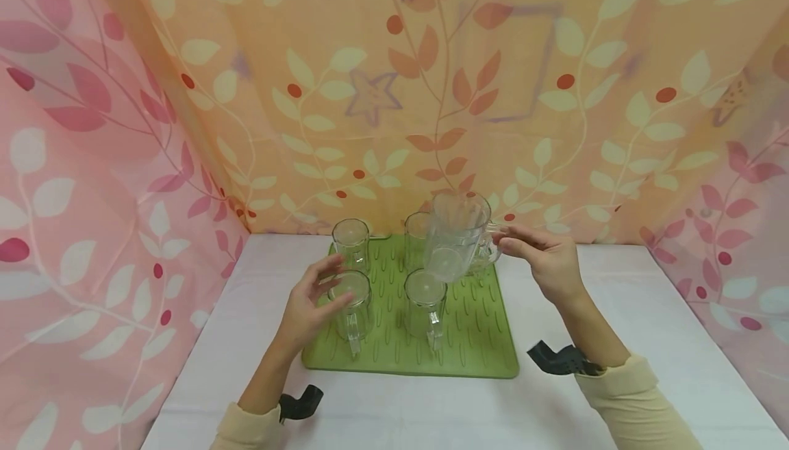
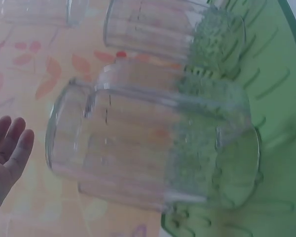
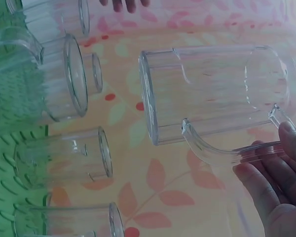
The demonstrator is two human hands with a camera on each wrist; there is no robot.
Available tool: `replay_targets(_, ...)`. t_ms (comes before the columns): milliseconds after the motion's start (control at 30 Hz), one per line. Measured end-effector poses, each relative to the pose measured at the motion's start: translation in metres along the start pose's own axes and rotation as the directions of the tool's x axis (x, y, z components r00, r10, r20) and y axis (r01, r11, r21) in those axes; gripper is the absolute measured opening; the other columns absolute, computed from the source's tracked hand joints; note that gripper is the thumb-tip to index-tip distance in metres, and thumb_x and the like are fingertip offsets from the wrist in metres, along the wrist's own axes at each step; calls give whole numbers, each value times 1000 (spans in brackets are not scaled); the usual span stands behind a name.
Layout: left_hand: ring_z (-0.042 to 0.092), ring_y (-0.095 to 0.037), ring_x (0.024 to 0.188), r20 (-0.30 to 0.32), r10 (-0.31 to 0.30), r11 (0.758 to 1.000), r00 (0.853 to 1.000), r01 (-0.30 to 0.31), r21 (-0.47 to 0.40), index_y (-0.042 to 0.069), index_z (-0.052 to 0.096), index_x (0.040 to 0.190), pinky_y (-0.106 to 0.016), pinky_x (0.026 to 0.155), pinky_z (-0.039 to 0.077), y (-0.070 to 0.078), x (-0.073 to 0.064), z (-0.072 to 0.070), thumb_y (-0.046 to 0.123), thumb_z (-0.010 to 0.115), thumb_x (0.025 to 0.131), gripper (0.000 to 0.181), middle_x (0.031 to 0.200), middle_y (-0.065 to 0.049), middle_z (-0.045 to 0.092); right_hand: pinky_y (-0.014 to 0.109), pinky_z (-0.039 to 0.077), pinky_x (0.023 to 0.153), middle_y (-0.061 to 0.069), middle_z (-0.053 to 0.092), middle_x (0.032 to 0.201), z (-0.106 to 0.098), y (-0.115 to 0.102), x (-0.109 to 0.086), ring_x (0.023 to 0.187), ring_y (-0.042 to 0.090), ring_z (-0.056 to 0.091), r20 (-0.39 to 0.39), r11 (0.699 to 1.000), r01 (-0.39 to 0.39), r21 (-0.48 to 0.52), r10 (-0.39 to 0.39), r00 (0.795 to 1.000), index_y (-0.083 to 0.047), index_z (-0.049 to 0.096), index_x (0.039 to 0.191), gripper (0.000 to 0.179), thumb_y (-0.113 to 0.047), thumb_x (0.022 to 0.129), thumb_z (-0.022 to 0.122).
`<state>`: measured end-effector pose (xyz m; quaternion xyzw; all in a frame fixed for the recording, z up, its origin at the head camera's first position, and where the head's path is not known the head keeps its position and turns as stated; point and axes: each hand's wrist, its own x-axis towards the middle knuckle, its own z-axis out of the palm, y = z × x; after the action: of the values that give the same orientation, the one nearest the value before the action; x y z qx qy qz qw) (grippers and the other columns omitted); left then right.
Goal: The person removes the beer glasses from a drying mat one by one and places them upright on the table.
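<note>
My right hand (image 1: 548, 261) pinches the handle (image 3: 214, 153) of a large clear pitcher (image 1: 455, 231) between thumb and fingers. The pitcher is up over the back right of a green ribbed mat (image 1: 468, 347), slightly tilted. Two clear glass mugs, a front left mug (image 1: 351, 313) and a front middle mug (image 1: 425, 309), stand upright with handles toward me. My left hand (image 1: 311, 299) is beside the front left mug, fingers spread and relaxed, overlapping its rim in the head view. The left wrist view shows those fingers (image 2: 12, 148) apart from the glass.
Further back on the mat stand a back left mug (image 1: 351, 241), a back middle mug (image 1: 414, 234) and another glass (image 1: 483, 261) partly hidden behind the pitcher. The mat lies on a white tabletop (image 1: 401, 409). Patterned cloth (image 1: 345, 128) rises behind the table and along both sides.
</note>
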<state>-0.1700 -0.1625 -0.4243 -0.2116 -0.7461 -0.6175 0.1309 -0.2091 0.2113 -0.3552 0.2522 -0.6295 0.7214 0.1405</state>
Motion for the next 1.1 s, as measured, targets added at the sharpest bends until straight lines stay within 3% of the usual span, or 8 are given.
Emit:
replay_targets(333,44,-3,129,6,-54,995,999,53,87,3,35,148,-10,105,40,-15,-12,-19,-5,77,76,84,145,-19,43,23,60,75,1,77,91,-16,-2,6,85,10,74,-151,999,3,-34,-8,989,20,65,105,22,17,83,64)
replay_targets(433,42,-10,132,8,-90,990,996,89,107,2,33,148,-8,106,38,-19,-17,-23,-4,79,75,86,148,-20,40,24,60,73,2,78,88,-21,-3,8,82,11,75,-197,999,20,-26,-24,980,25,62,105,25,19,81,64)
replay_targets(667,33,-38,140,13,-184,972,983,180,153,6,29,151,-4,107,31,-30,-27,-36,3,81,75,92,154,-22,34,24,60,70,6,77,85,-32,-3,12,77,13,75,-303,998,61,-8,-60,951,25,62,104,25,21,79,64)
replay_targets(733,33,-39,141,14,-201,965,979,196,172,7,29,151,-11,111,33,-33,-29,-39,4,81,75,92,153,-21,34,23,59,69,5,77,84,-35,-2,12,76,13,75,-334,998,61,-16,-62,941,27,60,105,27,21,79,64)
replay_targets(800,32,-38,141,16,-220,959,975,213,187,6,29,151,-27,116,34,-36,-31,-42,5,81,76,92,153,-20,35,22,59,68,5,77,84,-38,-1,12,75,12,75,-365,998,54,-24,-59,929,27,60,106,28,21,80,64)
replay_targets(933,31,-39,142,20,-265,944,964,255,211,4,28,151,-55,115,27,-42,-37,-47,8,82,76,93,153,-21,35,22,59,67,5,77,83,-45,0,13,75,12,75,-427,999,32,-29,-42,903,22,64,106,26,17,80,66)
replay_targets(1100,29,-41,143,28,-327,918,944,311,245,5,26,151,-62,115,23,-49,-43,-50,13,82,77,93,155,-22,32,21,58,66,2,77,82,-54,3,13,74,10,75,-491,999,9,-52,-34,871,18,67,104,24,12,81,69)
